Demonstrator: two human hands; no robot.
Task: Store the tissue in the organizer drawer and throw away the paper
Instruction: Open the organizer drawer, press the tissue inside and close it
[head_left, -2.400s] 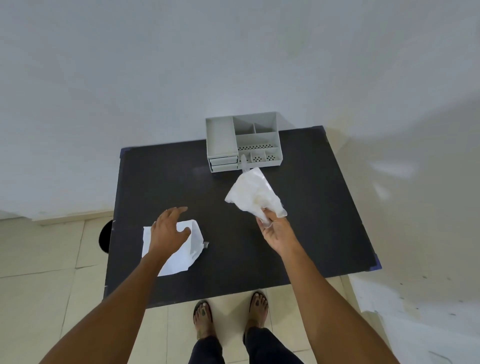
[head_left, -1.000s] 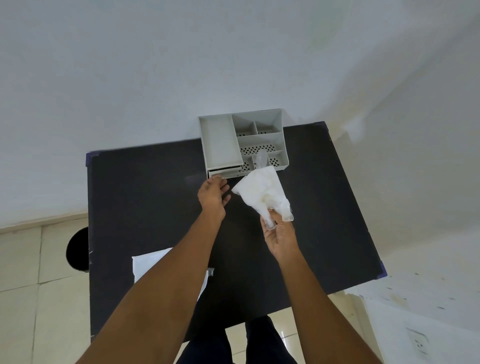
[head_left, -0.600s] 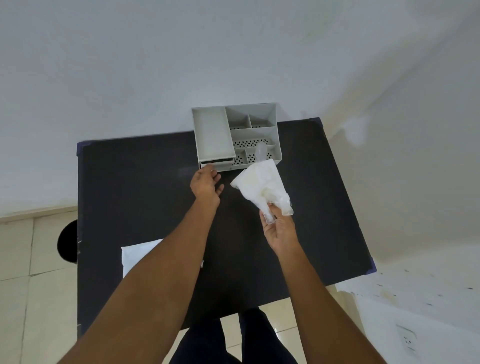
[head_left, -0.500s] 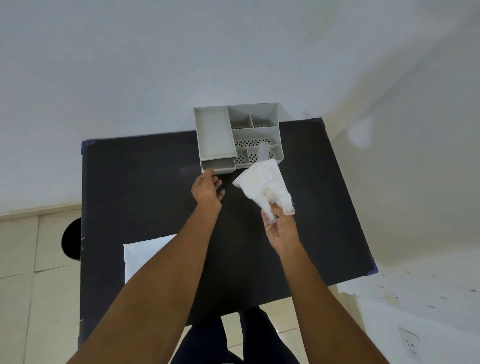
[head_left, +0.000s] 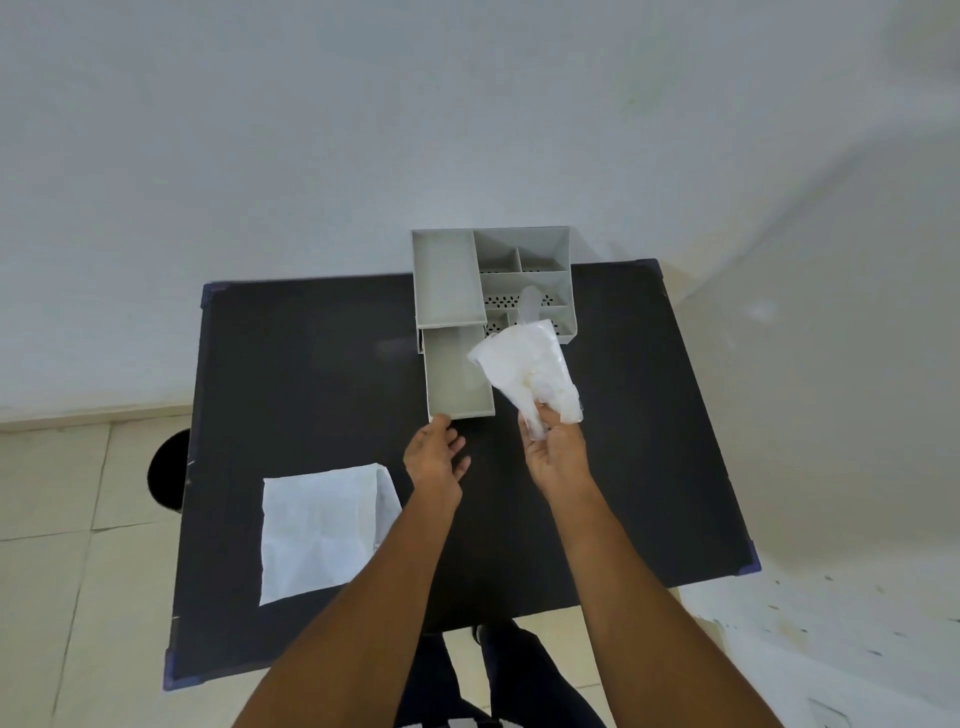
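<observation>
A grey organizer stands at the far edge of the black table. Its drawer is pulled far out toward me and looks empty. My left hand is at the drawer's front left corner, thumb touching the front edge, fingers loosely apart. My right hand pinches the lower end of a white tissue pack in clear wrap, held up just right of the drawer and partly over the organizer's front compartments. A white sheet of paper lies flat on the table at the near left, partly under my left forearm.
A round black bin sits on the tiled floor left of the table, half hidden by its edge. White walls stand behind and to the right. My legs show below the table's near edge.
My left hand left the paper, reached the organizer and pulled its drawer out toward me. The right hand kept the tissue pack raised beside the organizer.
</observation>
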